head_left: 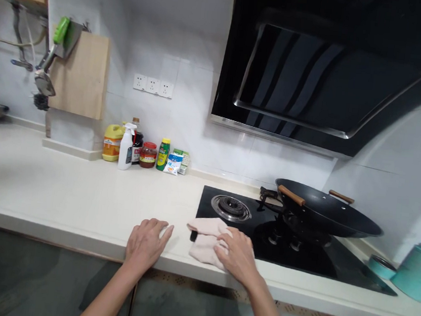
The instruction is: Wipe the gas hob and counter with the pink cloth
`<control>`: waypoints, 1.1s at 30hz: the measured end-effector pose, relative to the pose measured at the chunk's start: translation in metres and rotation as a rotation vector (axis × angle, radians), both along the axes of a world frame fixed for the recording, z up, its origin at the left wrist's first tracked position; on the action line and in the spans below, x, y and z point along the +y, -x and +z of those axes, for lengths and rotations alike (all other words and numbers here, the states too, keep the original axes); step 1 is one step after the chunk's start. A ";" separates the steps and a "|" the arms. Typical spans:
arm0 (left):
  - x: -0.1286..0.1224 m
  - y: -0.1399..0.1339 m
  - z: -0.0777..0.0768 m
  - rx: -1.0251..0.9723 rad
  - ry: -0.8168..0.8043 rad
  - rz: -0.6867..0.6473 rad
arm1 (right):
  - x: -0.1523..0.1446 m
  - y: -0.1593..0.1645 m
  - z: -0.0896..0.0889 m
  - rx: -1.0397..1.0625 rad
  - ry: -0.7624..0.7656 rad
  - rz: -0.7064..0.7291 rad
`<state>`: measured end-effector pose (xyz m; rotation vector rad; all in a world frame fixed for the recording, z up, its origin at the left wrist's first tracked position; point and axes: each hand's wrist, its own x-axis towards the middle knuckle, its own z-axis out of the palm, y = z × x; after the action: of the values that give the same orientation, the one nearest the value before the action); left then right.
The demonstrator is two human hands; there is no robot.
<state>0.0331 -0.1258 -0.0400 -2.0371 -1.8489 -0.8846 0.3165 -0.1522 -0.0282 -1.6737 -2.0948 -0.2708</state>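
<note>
A pale pink folded cloth (207,249) lies at the front left corner of the black gas stove (348,270), partly on the white counter. My right hand (236,252) is on the cloth, its fingers curled over and pressing into the right part of it. To the left, my left hand (147,244) rests at the counter's front edge, holding nothing, with the thumb apart from the fingers. Behind the cloth is the stove's left burner (231,208). A black wok (324,209) with wooden handles sits tilted on the right burner.
Along the wall stand a yellow jug (112,142), a white spray bottle (126,147), a red-lidded jar (148,155), a green bottle (163,154) and a small packet (173,164). A teal canister (417,271) is at the far right. A black range hood (314,83) hangs overhead.
</note>
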 end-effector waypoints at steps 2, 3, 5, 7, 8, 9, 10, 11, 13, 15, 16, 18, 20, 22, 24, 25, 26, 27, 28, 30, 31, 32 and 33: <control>0.001 0.000 -0.001 -0.002 -0.013 -0.003 | -0.004 -0.035 -0.004 -0.010 0.008 -0.098; 0.001 0.000 -0.001 -0.005 -0.017 -0.007 | -0.007 -0.052 -0.006 -0.018 0.016 -0.147; 0.001 0.000 -0.001 -0.015 -0.016 -0.013 | -0.012 -0.082 -0.010 -0.038 0.034 -0.252; 0.000 -0.001 -0.001 -0.022 -0.006 -0.013 | -0.018 -0.107 -0.013 -0.048 0.045 -0.352; 0.000 -0.001 0.000 -0.021 -0.001 -0.013 | -0.021 -0.115 -0.015 -0.050 0.046 -0.393; 0.000 -0.002 0.000 -0.017 0.002 -0.010 | -0.023 -0.122 -0.016 -0.050 0.045 -0.426; 0.000 -0.003 0.000 -0.011 0.003 -0.005 | -0.025 -0.125 -0.016 -0.053 0.043 -0.452; 0.000 -0.004 0.000 -0.006 0.002 0.003 | -0.026 -0.126 -0.016 -0.059 0.042 -0.470; 0.000 -0.005 0.000 -0.001 -0.003 0.021 | -0.028 -0.120 -0.015 -0.076 0.038 -0.489; 0.001 -0.007 0.001 0.006 -0.007 0.032 | -0.029 -0.104 -0.011 -0.090 0.031 -0.470; 0.001 -0.007 0.001 0.011 -0.010 0.033 | -0.029 -0.093 -0.009 -0.092 0.026 -0.440; 0.001 -0.007 0.001 0.022 -0.016 0.026 | -0.027 -0.064 -0.004 -0.085 0.012 -0.341; 0.001 -0.007 0.002 0.028 -0.021 0.023 | -0.025 -0.030 0.001 -0.062 0.002 -0.223; 0.000 -0.007 0.002 0.035 -0.026 0.024 | -0.021 0.008 0.005 -0.033 -0.005 -0.122; 0.000 -0.006 0.002 0.046 -0.036 0.023 | -0.018 0.044 0.007 -0.006 -0.007 -0.025; 0.000 -0.005 0.002 0.053 -0.041 0.018 | -0.018 0.060 0.007 0.004 -0.012 0.023; 0.000 -0.005 0.001 0.060 -0.045 0.012 | -0.018 0.074 0.007 0.009 -0.017 0.070; 0.000 -0.004 0.001 0.066 -0.047 0.004 | -0.019 0.086 0.007 0.014 -0.023 0.109; 0.001 -0.003 0.000 0.067 -0.049 -0.002 | -0.020 0.094 0.006 0.020 -0.031 0.142; 0.001 -0.001 -0.001 0.059 -0.053 -0.012 | -0.024 0.102 0.003 0.041 -0.044 0.188; 0.001 -0.001 -0.001 0.052 -0.057 -0.015 | -0.026 0.102 0.002 0.055 -0.049 0.201; 0.000 -0.001 -0.001 0.047 -0.061 -0.019 | -0.028 0.099 0.000 0.067 -0.051 0.210; 0.000 0.000 -0.001 0.045 -0.063 -0.024 | -0.030 0.094 -0.002 0.077 -0.052 0.213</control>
<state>0.0336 -0.1259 -0.0415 -2.0288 -1.7542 -0.8843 0.2229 -0.1819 -0.0297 -1.3953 -2.1672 -0.1888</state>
